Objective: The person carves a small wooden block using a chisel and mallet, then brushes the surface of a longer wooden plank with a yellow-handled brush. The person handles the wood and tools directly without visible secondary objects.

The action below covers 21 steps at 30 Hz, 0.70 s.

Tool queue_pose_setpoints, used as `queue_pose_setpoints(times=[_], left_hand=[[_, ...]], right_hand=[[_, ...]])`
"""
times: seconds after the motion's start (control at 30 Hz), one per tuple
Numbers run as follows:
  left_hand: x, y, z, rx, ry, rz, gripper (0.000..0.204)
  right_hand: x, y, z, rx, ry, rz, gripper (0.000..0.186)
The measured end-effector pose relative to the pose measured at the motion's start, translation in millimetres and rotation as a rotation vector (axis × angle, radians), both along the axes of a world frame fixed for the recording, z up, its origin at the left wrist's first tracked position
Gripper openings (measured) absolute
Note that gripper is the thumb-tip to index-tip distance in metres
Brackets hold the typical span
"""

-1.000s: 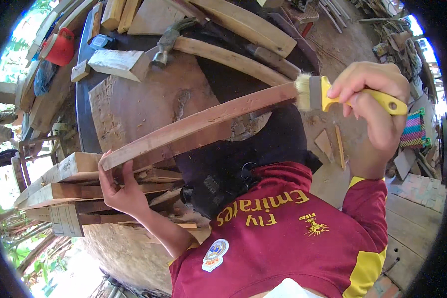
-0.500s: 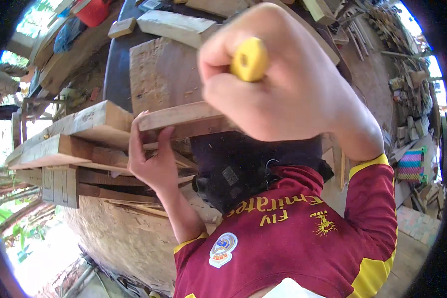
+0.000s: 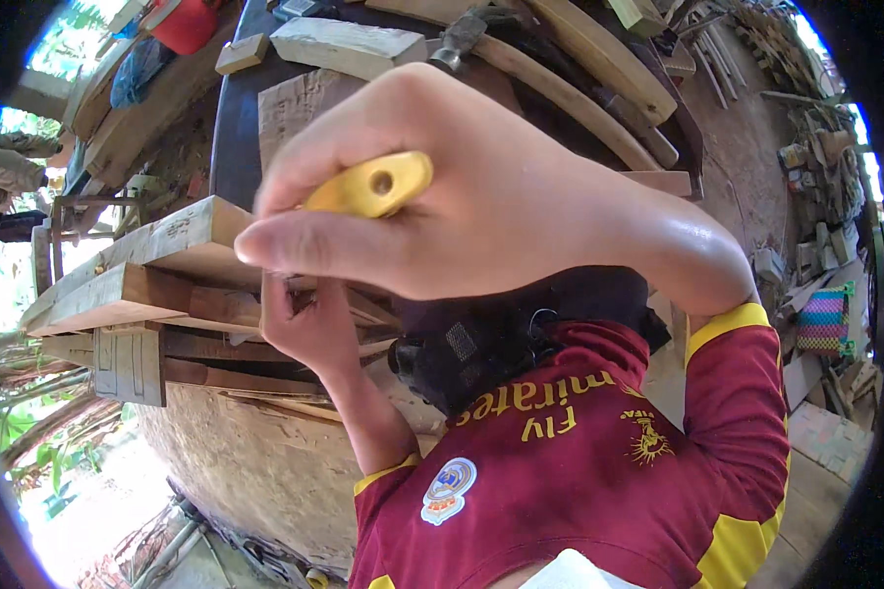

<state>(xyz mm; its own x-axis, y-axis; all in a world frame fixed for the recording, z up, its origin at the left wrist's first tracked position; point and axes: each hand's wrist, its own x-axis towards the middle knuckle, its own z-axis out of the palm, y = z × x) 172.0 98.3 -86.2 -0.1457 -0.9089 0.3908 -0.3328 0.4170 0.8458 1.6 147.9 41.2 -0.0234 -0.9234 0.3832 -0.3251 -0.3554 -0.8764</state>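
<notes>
My right hand (image 3: 462, 196) is closed around a yellow tool handle (image 3: 378, 185) with a round hole in its end; the working end is out of sight, so the kind of tool does not show. Below and behind it, my left hand (image 3: 309, 334) has its thumb bent inward, its fingertips covered by my right hand. The wooden board that it grips on the earlier picture is almost wholly hidden now. Beyond my hands lies a rough flat board (image 3: 295, 103).
Thick planks (image 3: 172, 240) are stacked at the left, their ends close to my left hand. At the far side lie a hammer (image 3: 459, 37), a pale wood block (image 3: 349, 46) and curved timbers (image 3: 560, 93). A red bucket (image 3: 182, 25) stands at the far left.
My right hand has swung left with the yellow handle, which has tipped from pointing up to slanting. It now covers the board and my left fingertips, while the hammer has come into view.
</notes>
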Motion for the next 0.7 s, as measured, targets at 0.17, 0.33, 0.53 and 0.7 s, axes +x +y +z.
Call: queue_pose_setpoints(times=[0.17, 0.33, 0.53, 0.7], left_hand=[[-2.5, -2.0, 2.0, -0.015, 0.053, -0.059, 0.041], [-5.9, -6.3, 0.1, -0.069, 0.048, -0.117, 0.042], [0.4, -3.0, 2.8, -0.054, 0.003, -0.082, 0.039], [-4.2, -3.5, 9.7, -0.113, -0.086, -0.101, 0.033]], right_hand=[[-29.0, 34.7, 1.2, 0.269, -0.011, -0.095, 0.031], [-73.8, 85.4, 4.9, 0.347, -0.103, -0.252, 0.031], [-138.2, 167.7, 8.7, 0.445, -0.045, -0.444, 0.036], [-168.9, 240.7, 7.4, 0.349, -0.039, -0.717, 0.037]])
